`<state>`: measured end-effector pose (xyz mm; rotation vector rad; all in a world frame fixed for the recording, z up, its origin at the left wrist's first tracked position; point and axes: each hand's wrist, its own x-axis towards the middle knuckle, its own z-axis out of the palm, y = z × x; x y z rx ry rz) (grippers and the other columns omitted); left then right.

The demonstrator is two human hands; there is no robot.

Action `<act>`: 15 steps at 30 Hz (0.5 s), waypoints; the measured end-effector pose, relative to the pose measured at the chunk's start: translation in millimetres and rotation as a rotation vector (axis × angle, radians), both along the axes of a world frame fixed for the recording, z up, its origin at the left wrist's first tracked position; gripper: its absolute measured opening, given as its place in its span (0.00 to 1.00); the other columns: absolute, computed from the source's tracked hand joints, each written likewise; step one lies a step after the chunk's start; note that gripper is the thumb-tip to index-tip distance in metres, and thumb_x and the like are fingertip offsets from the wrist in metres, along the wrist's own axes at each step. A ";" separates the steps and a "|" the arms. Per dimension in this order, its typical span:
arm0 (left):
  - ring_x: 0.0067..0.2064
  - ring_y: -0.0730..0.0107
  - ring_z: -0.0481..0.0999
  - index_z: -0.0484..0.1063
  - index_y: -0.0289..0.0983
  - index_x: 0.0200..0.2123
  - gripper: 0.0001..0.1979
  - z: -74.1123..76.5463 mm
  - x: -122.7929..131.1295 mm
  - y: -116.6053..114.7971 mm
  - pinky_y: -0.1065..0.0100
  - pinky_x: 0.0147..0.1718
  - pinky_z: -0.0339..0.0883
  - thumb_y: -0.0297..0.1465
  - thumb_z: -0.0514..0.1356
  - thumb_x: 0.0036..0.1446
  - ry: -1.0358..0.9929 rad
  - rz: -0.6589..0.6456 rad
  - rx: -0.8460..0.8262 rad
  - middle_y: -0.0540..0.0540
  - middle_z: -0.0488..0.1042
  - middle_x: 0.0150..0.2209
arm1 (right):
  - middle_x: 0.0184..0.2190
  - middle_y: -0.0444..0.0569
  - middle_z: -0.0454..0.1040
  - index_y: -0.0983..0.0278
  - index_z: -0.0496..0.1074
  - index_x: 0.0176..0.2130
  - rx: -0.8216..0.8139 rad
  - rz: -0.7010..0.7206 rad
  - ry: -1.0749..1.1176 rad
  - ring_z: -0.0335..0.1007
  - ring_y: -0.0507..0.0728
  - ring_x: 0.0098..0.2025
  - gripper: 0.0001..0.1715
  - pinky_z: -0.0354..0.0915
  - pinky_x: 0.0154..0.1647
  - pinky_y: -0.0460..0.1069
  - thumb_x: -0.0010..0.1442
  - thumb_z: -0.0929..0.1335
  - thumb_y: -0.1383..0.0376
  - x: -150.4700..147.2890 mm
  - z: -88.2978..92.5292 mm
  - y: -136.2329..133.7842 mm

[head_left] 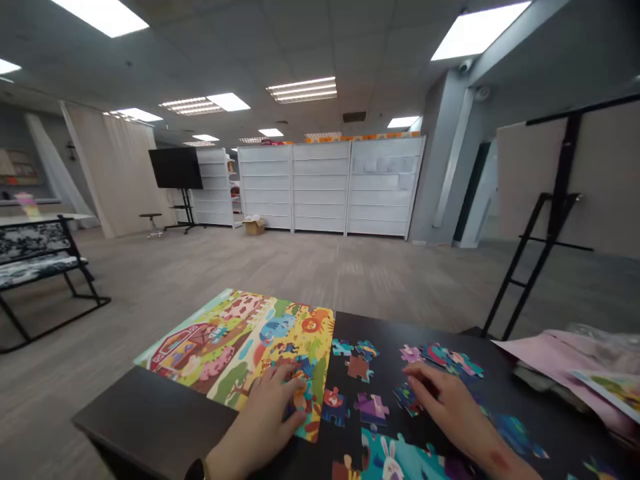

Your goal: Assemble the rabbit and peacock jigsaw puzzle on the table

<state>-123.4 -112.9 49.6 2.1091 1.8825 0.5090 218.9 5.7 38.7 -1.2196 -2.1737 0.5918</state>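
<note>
My left hand (273, 407) lies open over the near right part of a printed picture sheet (190, 347), its fingers stretched out. Between its thumb and index finger shows a teal and orange patch; I cannot tell whether it is loose pieces or print. My right hand (445, 397) hovers low over the dark table, fingers loosely bent and apart, seemingly holding nothing. Close by its fingertips are a dark blue puzzle piece (406, 399) and a pink puzzle piece (411, 354). Between the hands lie a brown piece (359, 367), a purple piece (371, 408) and a red-and-blue piece (334, 405).
A joined puzzle section with a white rabbit (393, 460) sits at the table's near edge. More loose pieces (515, 433) spread to the right, beside pink paper and plastic (565, 360). A black easel (545, 220) stands beyond; white shelves (320, 190) line the back.
</note>
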 end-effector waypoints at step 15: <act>0.62 0.49 0.66 0.75 0.47 0.56 0.23 -2.9 -17.3 17.3 0.54 0.62 0.60 0.43 0.64 0.58 0.001 -0.033 -0.019 0.41 0.69 0.59 | 0.33 0.47 0.79 0.56 0.75 0.38 0.019 0.064 -0.082 0.75 0.59 0.36 0.17 0.65 0.39 0.51 0.67 0.59 0.58 -10.4 13.1 -19.4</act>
